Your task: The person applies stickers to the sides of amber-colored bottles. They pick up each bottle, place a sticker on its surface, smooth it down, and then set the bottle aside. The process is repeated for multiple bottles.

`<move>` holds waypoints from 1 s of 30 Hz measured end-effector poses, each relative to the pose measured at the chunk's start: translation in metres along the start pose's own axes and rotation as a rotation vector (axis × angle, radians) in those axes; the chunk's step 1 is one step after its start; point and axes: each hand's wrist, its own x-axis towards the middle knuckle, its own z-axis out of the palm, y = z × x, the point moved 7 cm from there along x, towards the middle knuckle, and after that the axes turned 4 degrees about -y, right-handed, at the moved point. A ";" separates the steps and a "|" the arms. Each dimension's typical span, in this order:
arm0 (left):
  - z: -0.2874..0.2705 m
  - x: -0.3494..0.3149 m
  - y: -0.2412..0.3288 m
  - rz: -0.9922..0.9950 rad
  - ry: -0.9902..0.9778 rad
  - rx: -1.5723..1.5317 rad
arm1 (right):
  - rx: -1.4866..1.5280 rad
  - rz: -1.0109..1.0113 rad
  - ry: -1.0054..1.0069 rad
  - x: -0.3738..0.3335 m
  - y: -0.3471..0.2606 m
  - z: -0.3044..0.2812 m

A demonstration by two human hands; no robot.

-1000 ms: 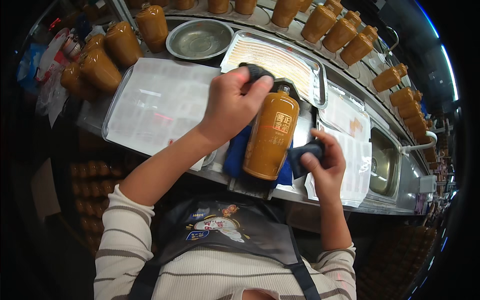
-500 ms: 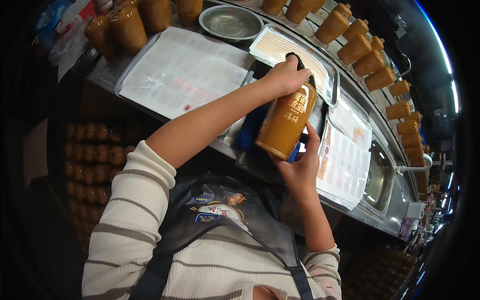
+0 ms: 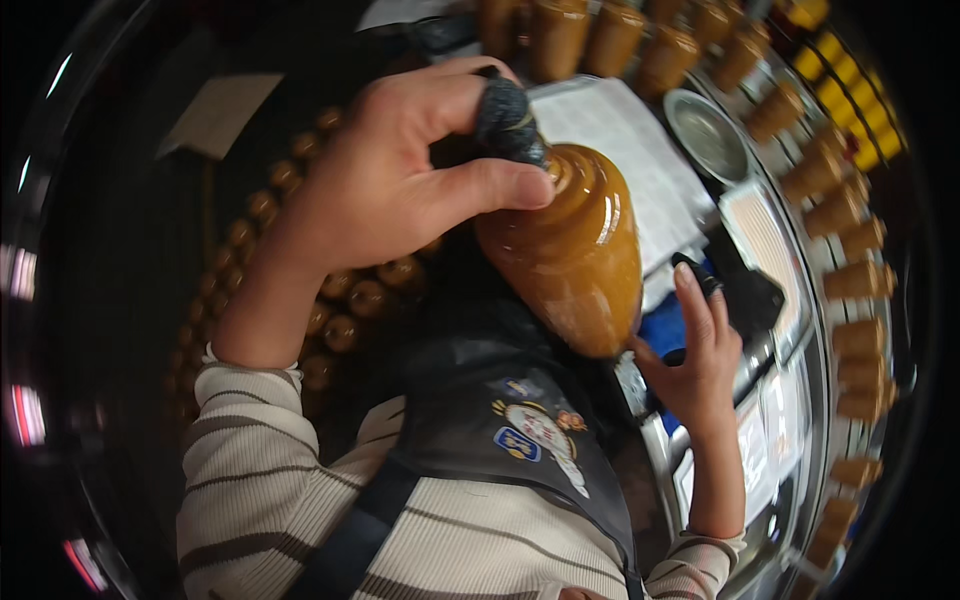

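Note:
A glossy brown ceramic bottle (image 3: pixel 585 255) is tilted close in front of me, its narrow neck end toward my left hand. My left hand (image 3: pixel 385 165) is closed on that neck, with black wrapping round a finger. The wrapped finger and thumb cover the mouth. At the bottle's lower right is my right hand (image 3: pixel 703 370), fingers stretched and apart, with black wrapping on them too. Its thumb tip is at the bottle's edge; whether it touches cannot be told. The gold printing seen earlier is turned out of sight.
On the metal counter lie a white sheet (image 3: pixel 650 180), a round metal bowl (image 3: pixel 708 138) and a tray of pale strips (image 3: pixel 765 235). Brown bottles (image 3: pixel 860 335) line the far edge. More bottles (image 3: pixel 345 330) stand low at left. Yellow crates (image 3: pixel 840 75) are at the far right.
The bottle has moved left and closer to me, carried by my left hand, and its printed side has turned away. My right hand's fingers have spread. The view has swung left.

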 end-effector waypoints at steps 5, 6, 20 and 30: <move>-0.103 -0.176 0.023 -0.388 0.635 0.728 | 0.280 -0.024 -0.268 0.045 0.010 0.054; -0.114 -0.212 0.025 -0.402 0.691 0.861 | 0.262 -0.020 -0.351 0.040 0.016 0.059; -0.146 -0.762 0.139 -2.153 0.897 1.632 | 0.279 0.093 -0.613 0.082 -0.004 0.115; -0.007 -0.976 0.051 -2.606 1.244 1.083 | 0.108 0.106 -0.735 0.108 -0.035 0.167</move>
